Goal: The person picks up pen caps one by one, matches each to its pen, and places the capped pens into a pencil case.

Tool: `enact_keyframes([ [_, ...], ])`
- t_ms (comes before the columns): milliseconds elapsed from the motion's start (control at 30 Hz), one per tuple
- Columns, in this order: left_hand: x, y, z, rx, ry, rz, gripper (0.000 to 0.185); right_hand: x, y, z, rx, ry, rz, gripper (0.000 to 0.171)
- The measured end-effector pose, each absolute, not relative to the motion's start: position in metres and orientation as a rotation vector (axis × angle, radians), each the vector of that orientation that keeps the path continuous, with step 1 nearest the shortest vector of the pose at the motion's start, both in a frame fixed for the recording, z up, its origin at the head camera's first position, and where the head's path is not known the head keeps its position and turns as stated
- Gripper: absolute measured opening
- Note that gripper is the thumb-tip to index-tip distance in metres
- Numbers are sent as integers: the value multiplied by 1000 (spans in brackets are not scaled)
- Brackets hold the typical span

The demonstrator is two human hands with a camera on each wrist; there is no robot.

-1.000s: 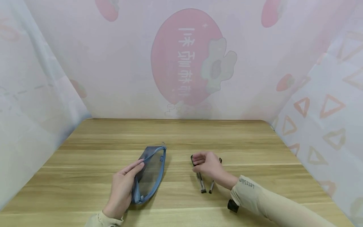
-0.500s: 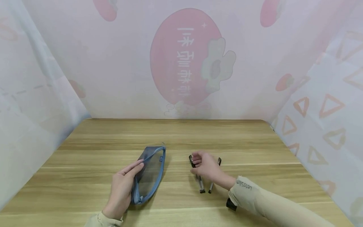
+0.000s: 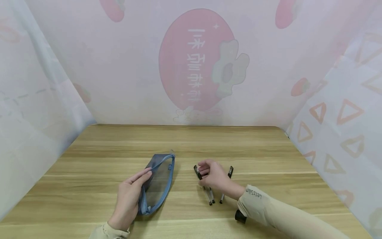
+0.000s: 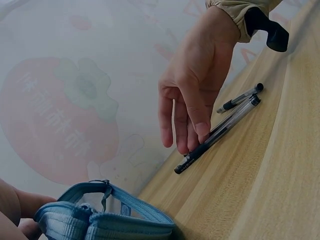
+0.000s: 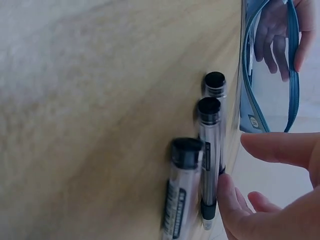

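My left hand [image 3: 129,196] grips the near-left edge of a translucent pencil case [image 3: 171,172], thumb on one side and fingers on the other. The case's blue zipper is undone and its mouth gapes toward the right. My right hand [image 3: 218,177] is over the pens, its fingertips touching the leftmost pen [image 4: 192,158]. Thumb and fingers stand apart in the right wrist view. A second pen [image 5: 210,150] lies close beside that one, partly hidden under the hand in the head view. The third pen [image 3: 230,171] lies apart, to the right. All are clear-barrelled with black ends.
The wooden table [image 3: 119,142] reaches back to a pale cloth backdrop [image 3: 128,66] with strawberry prints. Cloth walls [image 3: 334,132] flank both sides. A black wrist camera mount [image 3: 240,216] hangs under my right cuff.
My right hand has shifted slightly left, and the leftmost pen has moved left with it, fanning away from the pen beside it. The left hand and pencil case stay put.
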State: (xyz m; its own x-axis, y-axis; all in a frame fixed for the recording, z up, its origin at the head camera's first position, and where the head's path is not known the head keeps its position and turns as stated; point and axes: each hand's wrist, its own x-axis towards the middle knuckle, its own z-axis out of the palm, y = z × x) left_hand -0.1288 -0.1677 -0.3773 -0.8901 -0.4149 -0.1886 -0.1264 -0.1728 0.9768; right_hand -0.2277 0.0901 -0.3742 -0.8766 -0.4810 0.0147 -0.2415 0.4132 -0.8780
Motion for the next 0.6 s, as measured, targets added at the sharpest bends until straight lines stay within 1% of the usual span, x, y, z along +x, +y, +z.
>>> enact_keyframes([
  [200,-127,-166,-375,643,-1882,-2172,44,-228,87,-378,-662,2395,-1418,64],
  [433,-127,-166,-375,641,-1878,-2170,43,-226,81,-379,-716,2392,-1335,57],
  [600,-128,-166,-375,632,-1874,-2173,44,-225,76,-376,-717,2373,-1319,55],
])
